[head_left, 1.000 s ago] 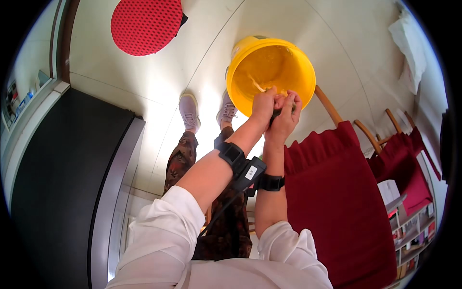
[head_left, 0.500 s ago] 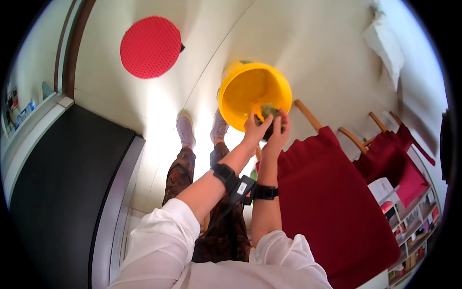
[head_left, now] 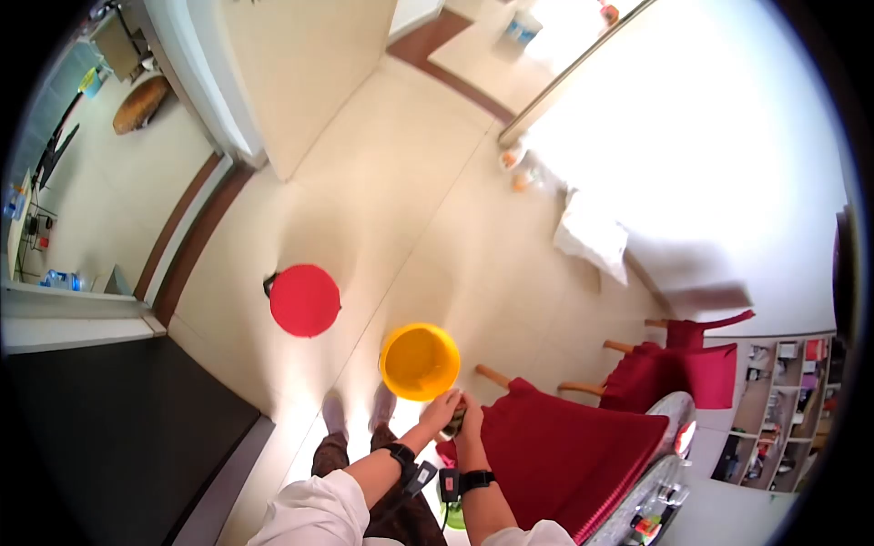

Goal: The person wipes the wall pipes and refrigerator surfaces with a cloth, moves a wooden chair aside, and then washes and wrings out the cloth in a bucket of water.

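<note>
My left hand (head_left: 441, 411) and my right hand (head_left: 470, 417) are close together just below the rim of a yellow bucket (head_left: 419, 362). Between them they hold a small dark, greenish object (head_left: 456, 419), with fingers curled around its sides; what it is I cannot make out. The bucket stands on the floor in front of my shoes, its opening facing up, and its yellow inside shows. Both wrists carry black straps with small devices.
A round red stool (head_left: 305, 300) stands left of the bucket. Red-covered chairs (head_left: 564, 455) are at the right, near a glass-topped table (head_left: 651, 496) and shelves (head_left: 774, 419). A black surface (head_left: 118, 428) lies at the left; a white bag (head_left: 590, 238) rests by the wall.
The view has tilted up, showing more of the room. My hands have moved from over the bucket's opening to just outside its rim, still around the dark object.
</note>
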